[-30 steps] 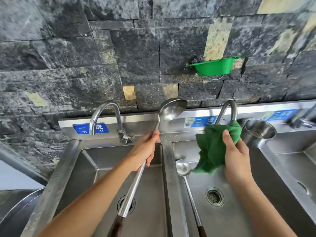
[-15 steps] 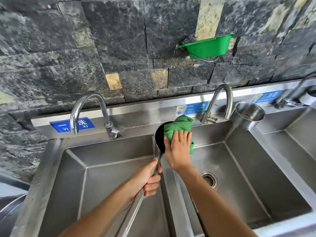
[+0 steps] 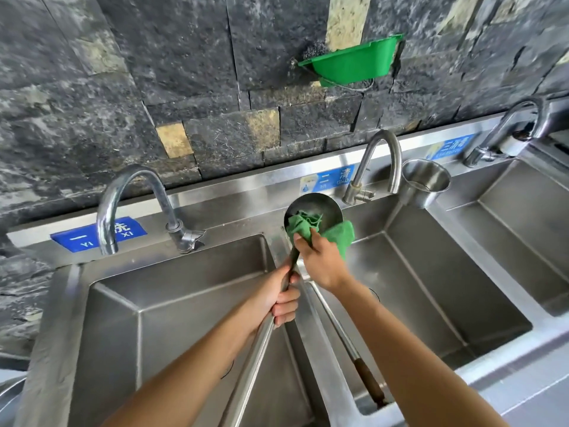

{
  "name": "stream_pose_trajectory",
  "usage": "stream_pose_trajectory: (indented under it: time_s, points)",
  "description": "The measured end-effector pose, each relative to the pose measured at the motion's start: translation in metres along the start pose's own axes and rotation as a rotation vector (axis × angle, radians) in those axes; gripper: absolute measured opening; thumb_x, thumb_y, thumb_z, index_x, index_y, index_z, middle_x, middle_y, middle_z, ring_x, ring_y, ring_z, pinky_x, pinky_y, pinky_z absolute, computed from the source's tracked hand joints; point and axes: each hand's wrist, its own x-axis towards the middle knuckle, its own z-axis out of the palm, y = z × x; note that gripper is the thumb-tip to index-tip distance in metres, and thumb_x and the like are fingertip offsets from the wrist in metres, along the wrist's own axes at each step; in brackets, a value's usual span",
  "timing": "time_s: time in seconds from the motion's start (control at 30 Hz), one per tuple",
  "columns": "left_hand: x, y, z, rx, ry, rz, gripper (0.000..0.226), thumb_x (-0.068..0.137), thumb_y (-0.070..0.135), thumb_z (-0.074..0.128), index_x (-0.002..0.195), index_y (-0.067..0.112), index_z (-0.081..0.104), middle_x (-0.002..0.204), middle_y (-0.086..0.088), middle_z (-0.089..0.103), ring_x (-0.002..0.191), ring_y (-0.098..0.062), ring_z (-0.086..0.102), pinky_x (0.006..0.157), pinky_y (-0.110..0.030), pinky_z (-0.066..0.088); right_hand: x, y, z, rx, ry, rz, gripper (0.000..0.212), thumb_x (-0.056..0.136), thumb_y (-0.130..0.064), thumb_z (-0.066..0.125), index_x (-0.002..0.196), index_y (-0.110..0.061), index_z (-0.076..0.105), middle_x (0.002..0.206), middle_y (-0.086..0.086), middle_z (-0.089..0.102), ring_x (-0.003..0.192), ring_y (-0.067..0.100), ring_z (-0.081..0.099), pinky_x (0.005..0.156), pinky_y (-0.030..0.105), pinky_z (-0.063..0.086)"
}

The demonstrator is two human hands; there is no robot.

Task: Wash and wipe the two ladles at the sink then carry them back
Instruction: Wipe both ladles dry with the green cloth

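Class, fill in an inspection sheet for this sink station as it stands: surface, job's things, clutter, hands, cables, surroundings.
Surface: stainless steel three-basin sink; no running water seen.
Job's things: long-handled steel ladle held up over the divider, crumpled green cloth pushed into its bowl; second steel ladle with dark wooden grip lying in the middle basin, bowl hidden.
Clutter: steel cup beside the middle tap; green plastic basket on the wall.
Hands: left hand grips the held ladle's handle; right hand pinches the cloth.
Cables: nothing seen beyond a thin wire loop under the basket.
Surroundings: dark stone-tile wall, three curved taps, blue labels.
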Motion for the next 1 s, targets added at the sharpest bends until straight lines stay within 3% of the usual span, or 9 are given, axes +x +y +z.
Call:
stream_pose_trajectory:
  time_s: [0.1,0.17,0.23,0.33,0.47,0.63,0.77,0.87,1.0]
  points:
    - [0.018,0.007,0.009,-0.082,-0.022,0.082,0.050,0.099,0.057,0.029,0.070,0.018,0.040,0.031,0.005,0.028,0.017,-0.010,0.028,0.025,-0.010,0.026,-0.016,-0.003,-0.028,0.531,0.146,0.135,0.021,0.103,-0.031,0.054,0.099,-0.017,0.069,0.098,0.006,0.075,0.095,0.021,0.069,0.088,0.032,0.054]
    - [0.030,0.012,0.015,-0.138,-0.003,0.184,0.049,0.096,0.057,0.036,0.066,0.018,0.041,0.032,0.004,0.029,0.017,-0.011,0.028,0.025,-0.012,0.025,-0.030,0.001,-0.047,0.739,0.167,0.223,0.026,0.103,-0.032,0.055,0.108,-0.011,0.070,0.106,0.007,0.078,0.102,0.025,0.073,0.094,0.040,0.057]
    - [0.044,0.020,0.026,-0.163,0.023,0.283,0.051,0.098,0.056,0.037,0.064,0.019,0.043,0.034,0.004,0.027,0.019,-0.011,0.025,0.025,-0.012,0.022,-0.047,0.006,-0.066,0.815,0.116,0.288,0.033,0.102,-0.032,0.058,0.111,-0.003,0.069,0.107,0.014,0.078,0.099,0.033,0.075,0.090,0.046,0.059]
    - [0.065,0.032,0.044,-0.261,-0.034,0.361,0.052,0.101,0.057,0.027,0.069,0.019,0.041,0.035,0.005,0.026,0.020,-0.010,0.025,0.027,-0.012,0.023,-0.068,0.016,-0.084,0.714,-0.043,0.331,0.031,0.095,-0.028,0.068,0.100,0.002,0.072,0.097,0.022,0.077,0.084,0.034,0.075,0.077,0.043,0.062]
    - [0.101,0.028,0.065,-0.382,-0.057,0.384,0.052,0.099,0.061,0.023,0.072,0.020,0.038,0.036,0.006,0.027,0.022,-0.008,0.026,0.027,-0.013,0.023,-0.074,0.047,-0.097,0.589,-0.378,0.324,0.033,0.088,-0.021,0.077,0.110,0.003,0.073,0.108,0.028,0.073,0.101,0.044,0.071,0.094,0.053,0.057]
    - [0.148,0.006,0.093,-0.638,-0.060,0.389,0.051,0.099,0.060,0.027,0.071,0.020,0.041,0.039,0.007,0.029,0.025,-0.005,0.028,0.025,-0.017,0.023,-0.053,0.095,-0.133,0.557,-0.538,0.404,0.037,0.082,-0.018,0.080,0.110,0.004,0.073,0.114,0.033,0.070,0.108,0.051,0.067,0.100,0.060,0.052]
    - [0.185,-0.019,0.120,-0.744,0.022,0.320,0.049,0.100,0.060,0.026,0.073,0.021,0.041,0.043,0.008,0.034,0.028,-0.005,0.032,0.029,-0.017,0.028,-0.033,0.132,-0.167,0.550,-0.582,0.432,0.039,0.084,-0.017,0.076,0.111,0.010,0.069,0.110,0.037,0.069,0.089,0.042,0.072,0.080,0.046,0.060]
    - [0.214,-0.041,0.135,-0.583,0.278,0.147,0.050,0.100,0.059,0.030,0.073,0.021,0.049,0.049,0.006,0.043,0.032,-0.009,0.038,0.036,-0.016,0.032,-0.021,0.158,-0.187,0.551,-0.638,0.425,0.035,0.090,-0.010,0.070,0.112,0.017,0.064,0.103,0.034,0.071,0.083,0.037,0.072,0.079,0.045,0.061]
    - [0.240,-0.070,0.143,-0.138,0.490,0.011,0.045,0.102,0.046,0.039,0.083,0.015,0.066,0.068,0.000,0.061,0.050,-0.014,0.052,0.046,-0.022,0.041,-0.006,0.198,-0.203,0.517,-0.705,0.514,0.044,0.087,-0.013,0.075,0.115,0.016,0.060,0.114,0.042,0.064,0.101,0.052,0.067,0.097,0.066,0.051]
